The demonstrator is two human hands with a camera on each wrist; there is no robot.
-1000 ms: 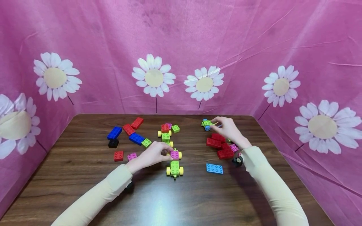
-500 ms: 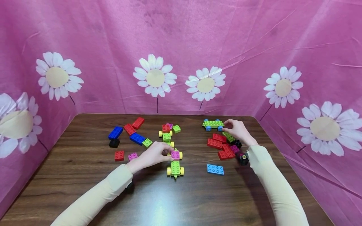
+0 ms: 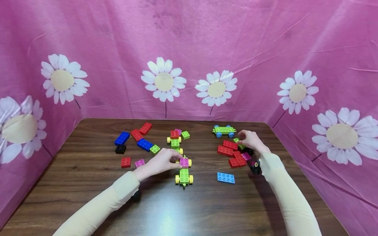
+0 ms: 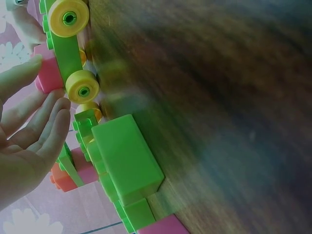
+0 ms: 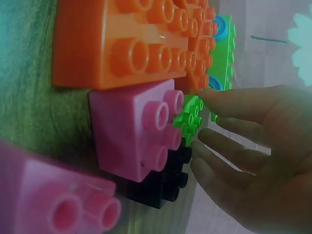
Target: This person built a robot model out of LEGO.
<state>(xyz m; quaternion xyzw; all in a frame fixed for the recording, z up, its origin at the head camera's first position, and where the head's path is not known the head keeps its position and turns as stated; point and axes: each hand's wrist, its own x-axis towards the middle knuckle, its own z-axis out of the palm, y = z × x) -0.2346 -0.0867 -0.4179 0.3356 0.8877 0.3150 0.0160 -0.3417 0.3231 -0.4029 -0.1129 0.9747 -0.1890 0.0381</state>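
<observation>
Nearest on the wooden tabletop stands the yellow-wheeled base, upright, its long axis running toward and away from the person; a small hook at its near end points at the person. To its right lies a light blue brick, long axis crosswise and slightly slanted. On the base's far half sits a pink brick, studs up; the left hand pinches it between thumb and fingers from the left.

Beyond the light blue brick, red bricks lie in a cluster. The right hand is by the cluster's far right side, fingers loosely extended, gripping nothing, just beside a green brick; contact cannot be determined.

Farther off, a second yellow-wheeled base runs lengthwise away from the person. Farthest right, the blue-wheeled base stands upright, long axis left to right.
</observation>
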